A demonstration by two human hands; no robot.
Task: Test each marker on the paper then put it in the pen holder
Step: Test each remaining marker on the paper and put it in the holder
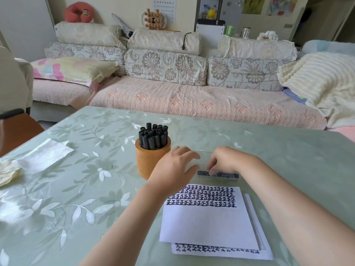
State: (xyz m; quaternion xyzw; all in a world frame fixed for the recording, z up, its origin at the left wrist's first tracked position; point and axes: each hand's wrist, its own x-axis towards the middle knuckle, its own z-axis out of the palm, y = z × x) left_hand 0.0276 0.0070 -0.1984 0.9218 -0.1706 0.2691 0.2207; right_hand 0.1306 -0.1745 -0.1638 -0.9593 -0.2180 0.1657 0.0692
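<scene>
**Head view.** The left hand [172,167] lies with fingers spread and fairly straight, its tips at the left edge of a clear box [203,160]. We cannot tell whether it presses or merely touches. The right hand [228,160] curls its fingers down onto a black marker [226,175] at the near side of the box. We cannot tell whether they have closed round it, since the hand hides the contact.

The marker lies flat, long axis left to right, just beyond the top edge of the paper [207,221] and under the right fingertips. We therefore judge the right hand the nearer for the lift. The holder [152,164], packed with capped markers [153,137], stands just left of the left hand.

The box walls are barely distinguishable from the table [76,189], and blur leaves it unclear whether one marker or several lie there. A tissue [44,156] lies far left, and a sofa [192,100] stands behind.
</scene>
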